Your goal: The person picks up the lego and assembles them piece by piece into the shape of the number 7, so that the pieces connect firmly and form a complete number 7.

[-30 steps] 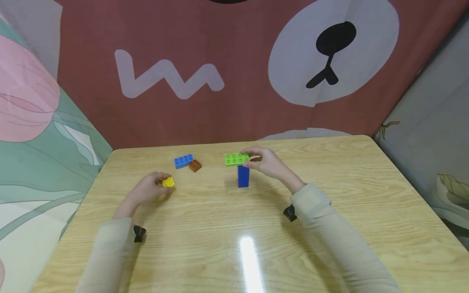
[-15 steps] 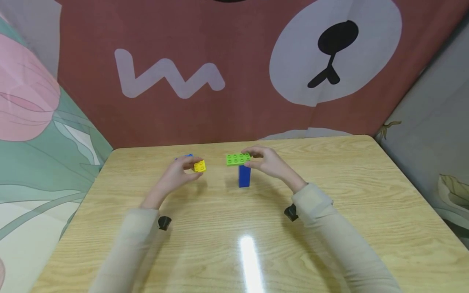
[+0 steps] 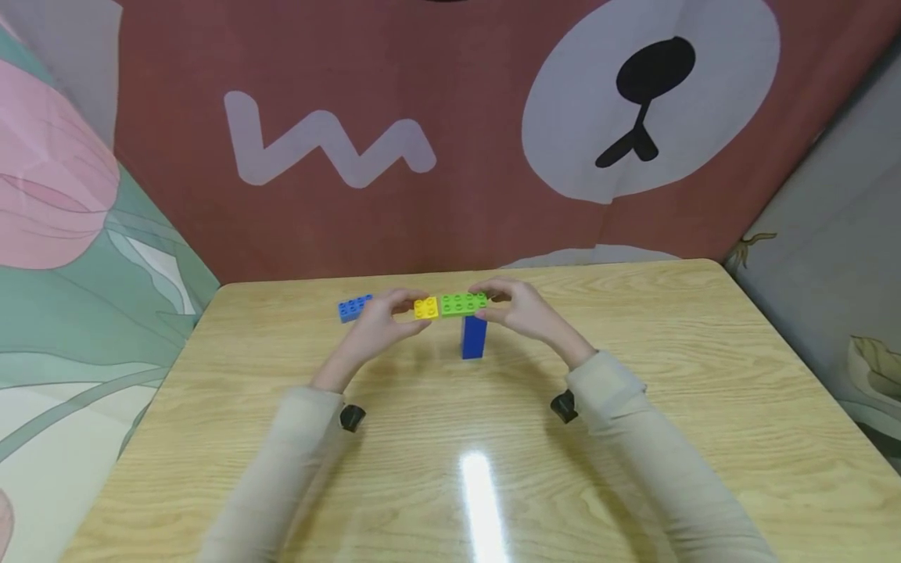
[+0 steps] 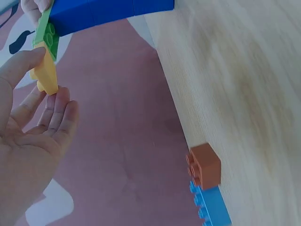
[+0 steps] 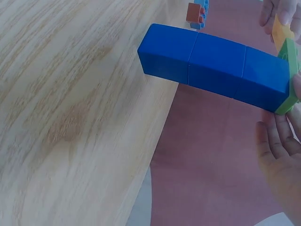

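Note:
A column of three dark blue building bricks (image 3: 474, 339) stands upright on the table. A flat green brick (image 3: 461, 304) lies across its top and juts out to the left. My right hand (image 3: 526, 319) grips the green brick's right end between thumb and fingers. Between thumb and fingertips, my left hand (image 3: 376, 330) pinches a small yellow brick (image 3: 425, 308), four-studded and level with the green one. In the left wrist view the yellow brick (image 4: 46, 73) is right at the green brick's (image 4: 48, 35) overhanging end, above the tabletop.
Left of the column, a lighter blue brick (image 3: 353, 308) lies on the wooden table (image 3: 633, 328) toward the back. A brown brick (image 4: 207, 167) sits against it, hidden behind my left hand in the head view. A printed brown cloth (image 3: 338, 227) hangs behind the table.
My left hand has carried the yellow brick from the table's left side, up and right, to the green brick's left end. My right hand keeps its grip on the green brick.

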{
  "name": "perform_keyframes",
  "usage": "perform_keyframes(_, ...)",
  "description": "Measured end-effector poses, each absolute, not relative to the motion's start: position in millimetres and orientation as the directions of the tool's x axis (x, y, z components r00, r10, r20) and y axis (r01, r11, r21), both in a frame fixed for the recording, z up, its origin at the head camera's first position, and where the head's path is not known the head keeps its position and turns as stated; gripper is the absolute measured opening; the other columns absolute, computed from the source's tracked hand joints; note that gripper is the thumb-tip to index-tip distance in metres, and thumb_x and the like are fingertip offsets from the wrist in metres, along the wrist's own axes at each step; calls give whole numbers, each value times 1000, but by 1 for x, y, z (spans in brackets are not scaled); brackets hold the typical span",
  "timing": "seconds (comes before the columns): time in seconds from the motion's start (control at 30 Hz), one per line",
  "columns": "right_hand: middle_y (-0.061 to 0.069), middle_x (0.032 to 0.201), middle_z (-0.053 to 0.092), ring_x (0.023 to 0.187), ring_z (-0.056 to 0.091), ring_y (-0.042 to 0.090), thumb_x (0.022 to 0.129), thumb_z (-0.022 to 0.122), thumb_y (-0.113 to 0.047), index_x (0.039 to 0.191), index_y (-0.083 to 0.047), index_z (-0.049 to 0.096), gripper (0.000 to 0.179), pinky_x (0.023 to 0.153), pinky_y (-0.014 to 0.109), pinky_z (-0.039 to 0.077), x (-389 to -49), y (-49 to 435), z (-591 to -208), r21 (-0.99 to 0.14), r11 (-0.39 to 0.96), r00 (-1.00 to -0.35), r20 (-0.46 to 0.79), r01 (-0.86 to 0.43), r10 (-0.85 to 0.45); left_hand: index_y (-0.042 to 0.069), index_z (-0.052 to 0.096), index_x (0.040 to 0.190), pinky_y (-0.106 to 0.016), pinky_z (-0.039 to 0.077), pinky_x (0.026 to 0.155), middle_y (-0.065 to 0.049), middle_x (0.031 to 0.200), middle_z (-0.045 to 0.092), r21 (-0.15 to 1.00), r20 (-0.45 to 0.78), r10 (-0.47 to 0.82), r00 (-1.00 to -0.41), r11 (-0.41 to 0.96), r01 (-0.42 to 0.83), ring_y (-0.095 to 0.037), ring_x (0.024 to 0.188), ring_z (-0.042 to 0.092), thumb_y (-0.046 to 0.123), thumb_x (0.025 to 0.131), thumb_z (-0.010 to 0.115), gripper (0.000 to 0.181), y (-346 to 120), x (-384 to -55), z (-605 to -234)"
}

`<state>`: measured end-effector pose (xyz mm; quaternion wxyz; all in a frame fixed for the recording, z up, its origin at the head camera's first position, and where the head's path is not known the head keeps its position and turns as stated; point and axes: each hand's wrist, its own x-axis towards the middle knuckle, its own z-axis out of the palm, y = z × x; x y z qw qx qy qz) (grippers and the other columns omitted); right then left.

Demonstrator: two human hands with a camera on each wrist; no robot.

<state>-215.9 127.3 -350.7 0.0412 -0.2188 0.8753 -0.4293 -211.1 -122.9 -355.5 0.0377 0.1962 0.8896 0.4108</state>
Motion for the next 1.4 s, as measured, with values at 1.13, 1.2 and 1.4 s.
perform_keyframes(1.13, 13, 127, 61, 118, 57, 27, 84, 73, -15, 127, -3, 58, 47, 96, 40, 52, -223, 96, -341, -702, 573, -856, 102, -422, -506, 4, 60, 126, -46, 52, 96, -15, 123, 59, 761, 151, 404, -902, 536, 367, -31, 109, 60, 19, 88, 69, 42, -110, -209, -355)
perform_keyframes(1.2, 13, 126, 62, 117, 58, 27, 84, 73, -14, 126, -4, 59, 45, 96, 40, 53, -223, 95, -342, -703, 574, -858, 101, -420, -504, 4, 61, 125, -45, 53, 95, -15, 122, 60, 760, 159, 403, -901, 533, 372, -31, 108, 60, 18, 88, 69, 41, -110, -209, -355)
perform_keyframes(1.4, 12, 125, 63, 115, 59, 26, 85, 72, -13, 125, -4, 60, 43, 94, 39, 54, -223, 92, -343, -703, 573, -859, 103, -420, -502, 3, 62, 124, -41, 53, 95, -15, 120, 61, 756, 172, 399, -901, 533, 381, -32, 108, 60, 17, 88, 70, 40, -111, -208, -356)
